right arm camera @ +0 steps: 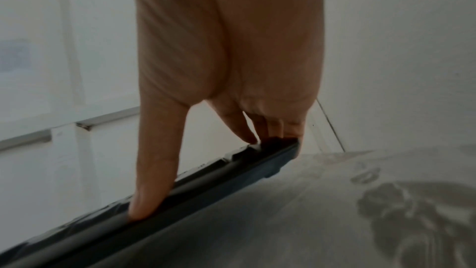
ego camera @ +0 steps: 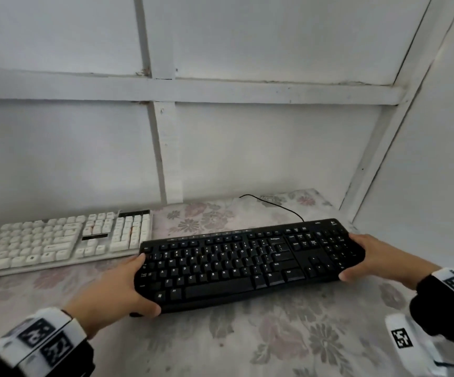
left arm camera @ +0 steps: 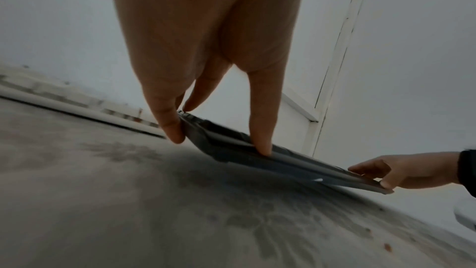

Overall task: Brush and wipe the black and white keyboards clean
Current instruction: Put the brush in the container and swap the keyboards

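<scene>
Currently the black keyboard [ego camera: 250, 265] is gripped at both short ends, the left hand [ego camera: 117, 289] clasped round its left edge and the right hand [ego camera: 375, 257] round its right. Its long axis runs left to right between the hands, near edge raised off the bench [ego camera: 247, 349]. The white keyboard [ego camera: 57, 240] is left lying beside it, nearer the left hand.
</scene>
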Action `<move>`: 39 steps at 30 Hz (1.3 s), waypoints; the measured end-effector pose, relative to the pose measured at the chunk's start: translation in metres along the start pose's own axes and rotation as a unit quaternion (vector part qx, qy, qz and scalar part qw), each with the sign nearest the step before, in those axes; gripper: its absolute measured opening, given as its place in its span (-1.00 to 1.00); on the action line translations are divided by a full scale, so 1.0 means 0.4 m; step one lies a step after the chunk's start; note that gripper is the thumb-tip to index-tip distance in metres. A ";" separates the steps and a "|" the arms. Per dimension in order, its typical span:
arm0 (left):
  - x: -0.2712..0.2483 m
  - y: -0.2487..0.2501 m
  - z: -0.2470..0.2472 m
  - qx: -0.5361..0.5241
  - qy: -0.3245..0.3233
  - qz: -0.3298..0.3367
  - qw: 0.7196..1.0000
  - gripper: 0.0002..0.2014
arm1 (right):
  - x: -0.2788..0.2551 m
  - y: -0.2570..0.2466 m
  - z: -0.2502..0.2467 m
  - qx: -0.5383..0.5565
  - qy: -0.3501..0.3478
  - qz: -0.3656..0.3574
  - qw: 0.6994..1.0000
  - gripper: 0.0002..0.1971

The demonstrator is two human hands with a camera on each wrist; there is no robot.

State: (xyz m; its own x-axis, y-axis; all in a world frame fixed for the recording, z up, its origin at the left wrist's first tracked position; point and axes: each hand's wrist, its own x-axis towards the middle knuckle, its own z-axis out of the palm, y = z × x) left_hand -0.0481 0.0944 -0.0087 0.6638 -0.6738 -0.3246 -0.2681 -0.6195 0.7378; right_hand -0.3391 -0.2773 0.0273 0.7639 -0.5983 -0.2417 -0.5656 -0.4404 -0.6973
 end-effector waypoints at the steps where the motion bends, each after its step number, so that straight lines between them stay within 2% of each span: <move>1: 0.015 0.026 0.012 0.006 0.006 -0.004 1.000 0.35 | 0.023 0.015 -0.022 0.004 -0.004 0.001 1.000 -0.41; 5: 0.095 0.114 0.045 0.010 0.024 -0.015 1.000 0.19 | 0.116 0.052 -0.088 0.021 -0.010 0.009 1.000 -0.41; 8: 0.151 0.154 0.039 0.033 0.021 -0.027 0.999 0.32 | 0.184 0.056 -0.105 0.026 -0.007 0.013 1.000 -0.41; 10: 0.184 0.166 0.027 0.038 0.021 -0.030 0.999 0.36 | 0.228 0.051 -0.108 0.025 -0.012 0.014 1.000 -0.31; 13: 0.225 0.171 0.011 0.059 0.028 -0.042 0.997 0.20 | 0.288 0.045 -0.103 0.005 -0.017 0.019 1.000 -0.05; 17: 0.258 0.166 0.003 0.082 0.037 -0.064 0.994 0.15 | 0.339 0.037 -0.089 -0.026 -0.013 0.013 1.000 0.01; 19: 0.269 0.162 0.004 0.084 0.033 -0.069 0.994 0.14 | 0.351 0.033 -0.089 -0.031 -0.020 0.017 0.999 -0.07; 22: 0.285 0.163 0.008 0.089 0.029 -0.071 0.993 0.10 | 0.358 0.027 -0.093 -0.019 -0.027 0.031 0.999 -0.36; 24: 0.290 0.167 0.008 0.094 0.025 -0.074 0.993 0.08 | 0.364 0.023 -0.096 -0.026 -0.026 0.034 0.999 -0.40; 29: 0.296 0.173 0.001 0.103 0.026 -0.079 0.991 0.09 | 0.367 0.009 -0.092 -0.047 -0.030 0.039 0.998 -0.12; 33: 0.297 0.177 -0.001 0.106 0.020 -0.081 0.991 0.07 | 0.358 0.004 -0.091 -0.065 -0.030 0.039 0.997 -0.03; 37: 0.293 0.184 -0.001 0.124 0.013 -0.086 0.988 0.03 | 0.355 0.003 -0.094 -0.088 -0.030 0.027 0.995 0.27; 39: 0.289 0.188 -0.001 0.137 0.013 -0.088 0.987 0.00 | 0.358 0.007 -0.094 -0.090 -0.032 0.022 0.995 0.33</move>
State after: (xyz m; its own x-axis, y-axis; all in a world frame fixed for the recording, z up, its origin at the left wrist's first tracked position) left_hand 0.0087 -0.0299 0.0095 0.7343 -0.5374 -0.4147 -0.3237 -0.8142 0.4819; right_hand -0.2430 -0.3894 0.0159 0.7519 -0.5789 -0.3155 -0.6411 -0.5303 -0.5549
